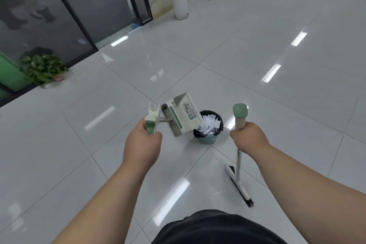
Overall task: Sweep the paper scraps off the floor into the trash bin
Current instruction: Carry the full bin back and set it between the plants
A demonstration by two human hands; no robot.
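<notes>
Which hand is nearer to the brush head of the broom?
Right. The right hand grips the broom handle above the brush head; the left hand holds the dustpan handle, farther left.

We note a cream dustpan (182, 116) striped green; broom (238, 164) capped green over cream, black bristles; teal bin (207, 140) lined black; white scraps (209, 125); pale grey floor (217, 55) gridded by dark joints.

I'm seeing a high-gloss tiled floor (257, 55), ceiling lights mirrored in it. The dustpan (182, 117) reads as matt cream plastic, ridged in places. The broom (238, 164) has a shiny metal shaft and a smooth matt green cap. Crumpled white paper scraps (208, 125) fill a smooth plastic bin (207, 140), lined with a slick black bag (220, 123).
</notes>
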